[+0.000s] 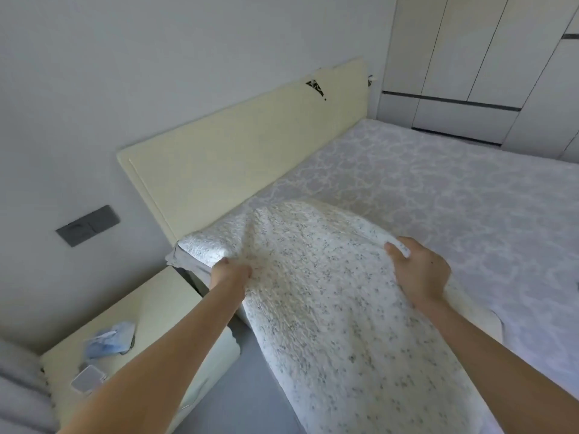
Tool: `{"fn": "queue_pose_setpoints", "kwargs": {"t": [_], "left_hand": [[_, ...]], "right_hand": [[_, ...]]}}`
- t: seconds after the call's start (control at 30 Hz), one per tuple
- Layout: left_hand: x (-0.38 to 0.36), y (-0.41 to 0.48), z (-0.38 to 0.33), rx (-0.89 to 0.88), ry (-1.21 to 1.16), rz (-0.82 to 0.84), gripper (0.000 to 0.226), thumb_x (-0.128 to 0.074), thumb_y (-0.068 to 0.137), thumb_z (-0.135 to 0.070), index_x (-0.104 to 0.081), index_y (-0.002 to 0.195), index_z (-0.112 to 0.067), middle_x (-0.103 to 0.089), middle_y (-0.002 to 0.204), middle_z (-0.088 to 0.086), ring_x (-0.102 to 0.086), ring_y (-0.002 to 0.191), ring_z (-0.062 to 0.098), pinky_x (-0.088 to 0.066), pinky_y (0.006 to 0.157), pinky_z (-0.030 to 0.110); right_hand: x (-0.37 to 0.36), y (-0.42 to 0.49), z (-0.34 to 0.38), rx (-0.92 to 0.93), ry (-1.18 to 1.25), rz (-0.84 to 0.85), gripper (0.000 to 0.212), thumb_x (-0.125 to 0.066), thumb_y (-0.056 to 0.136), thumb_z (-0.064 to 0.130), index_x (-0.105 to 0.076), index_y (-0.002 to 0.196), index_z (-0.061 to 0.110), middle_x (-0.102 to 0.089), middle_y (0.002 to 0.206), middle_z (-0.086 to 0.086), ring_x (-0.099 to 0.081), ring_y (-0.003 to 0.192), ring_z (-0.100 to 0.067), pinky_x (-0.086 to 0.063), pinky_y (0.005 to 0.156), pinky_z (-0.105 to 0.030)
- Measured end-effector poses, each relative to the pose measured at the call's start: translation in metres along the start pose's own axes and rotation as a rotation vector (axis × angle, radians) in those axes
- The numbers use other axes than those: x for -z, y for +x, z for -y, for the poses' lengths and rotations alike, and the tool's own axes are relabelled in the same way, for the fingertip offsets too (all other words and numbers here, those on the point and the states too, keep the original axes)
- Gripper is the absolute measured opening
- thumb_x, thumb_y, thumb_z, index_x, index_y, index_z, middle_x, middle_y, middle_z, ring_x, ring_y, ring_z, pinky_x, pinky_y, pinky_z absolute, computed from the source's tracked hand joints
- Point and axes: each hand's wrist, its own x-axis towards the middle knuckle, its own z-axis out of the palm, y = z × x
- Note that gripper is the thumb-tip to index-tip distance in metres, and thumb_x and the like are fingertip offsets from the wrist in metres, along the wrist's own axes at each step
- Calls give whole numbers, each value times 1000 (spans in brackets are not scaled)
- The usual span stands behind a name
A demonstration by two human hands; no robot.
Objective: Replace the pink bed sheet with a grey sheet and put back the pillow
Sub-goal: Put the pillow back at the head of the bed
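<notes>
- Head view, far left: a dark grey switch plate [87, 225] sits on the white wall, below the level of the bed top.
- A cream nightstand [156, 305] stands just beside the bed's corner. A crumpled blue item [111, 339] lies on it, with a small white square object [87, 379] nearer the front edge; both are too blurred to identify.
- The left hand [230, 272] grips the left edge of the pillow [329, 292], fingers curled into the fabric, which bunches around them.
- The pillow, white and quilted with small grey specks, lies lengthwise toward the camera. Its far end rests at the head corner of the bed against the cream headboard [244, 158], and its near end extends past the bed's side edge.
- The right hand [419, 270] holds the pillow's right edge, thumb on top and fingers wrapped under the fabric.
- The grey sheet [454, 189], with a pale lacy pattern, covers the mattress from the headboard across to the right and lies flat.
- White wardrobe doors [470, 57] stand beyond the bed's far side.
</notes>
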Motion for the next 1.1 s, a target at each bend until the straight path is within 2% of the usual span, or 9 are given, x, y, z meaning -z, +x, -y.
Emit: {"fn": "queue_pose_setpoints", "kwargs": {"t": [0.23, 0.33, 0.43, 0.57, 0.67, 0.73, 0.83, 0.93, 1.1], "left_hand": [[-47, 130, -57, -28, 116, 26, 63, -52, 87, -2, -33, 146, -18, -57, 98, 2, -52, 60, 17, -43, 50, 24], [-72, 189, -76, -24, 168, 98, 53, -50, 80, 2, -52, 130, -13, -59, 80, 4, -56, 63, 23, -47, 58, 29], [-104, 248, -97, -91, 305, 164, 38, -47, 78, -1, -56, 114, -8, -63, 85, 8, -61, 71, 28, -52, 63, 35], [-146, 309, -125, -201, 509, 242, 43, -43, 84, -6, -51, 125, -13, -62, 105, 8, -61, 82, 28, -54, 64, 33], [-176, 345, -147, -266, 596, 296, 45, -41, 88, -6, -47, 131, -14, -59, 105, 4, -60, 82, 25, -53, 68, 34], [-198, 364, -162, -362, 687, 309, 49, -41, 94, -9, -37, 142, -15, -56, 124, 7, -58, 105, 28, -49, 82, 35], [-240, 391, -187, -418, 657, 314, 53, -40, 98, -12, -27, 149, -16, -39, 147, 8, -42, 131, 28, -39, 101, 37], [-283, 418, -213, -483, 588, 338, 52, -41, 97, -11, -29, 148, -15, -39, 147, 9, -42, 131, 28, -37, 105, 39], [-373, 473, -267, -570, 455, 370, 49, -50, 95, -12, -39, 143, -15, -46, 142, 12, -50, 122, 28, -44, 100, 39]], "right_hand": [[-88, 64, 28, -187, -26, -2, 40, -53, 91, 50, -67, 117, 24, -72, 77, -5, -65, 71, -23, -40, 63, -25], [-129, 88, 31, -297, -38, 16, 41, -48, 91, 53, -66, 118, 27, -69, 68, -1, -64, 66, -19, -40, 62, -24], [-171, 114, 34, -449, -24, 20, 45, -45, 91, 57, -65, 118, 28, -68, 67, 0, -64, 67, -19, -51, 70, -29], [-221, 135, 40, -651, 11, -12, 57, -39, 84, 69, -63, 119, 31, -71, 76, 0, -67, 75, -22, -54, 82, -42], [-245, 148, 45, -780, 17, -15, 41, -52, 91, 50, -63, 121, 24, -73, 84, -3, -67, 83, -23, -52, 82, -35], [-261, 158, 45, -837, 42, -56, 38, -54, 92, 46, -64, 121, 23, -72, 101, -6, -67, 90, -24, -48, 75, -29], [-285, 184, 40, -912, 98, -131, 35, -56, 92, 43, -66, 118, 23, -73, 97, -6, -67, 81, -24, -50, 70, -30], [-305, 217, 27, -942, 106, -172, 34, -54, 94, 39, -66, 120, 22, -73, 96, -5, -66, 73, -23, -47, 59, -27], [-348, 297, -1, -988, 166, -280, 27, -53, 95, 37, -69, 111, 22, -71, 86, -3, -64, 75, -24, -50, 63, -32]]}}
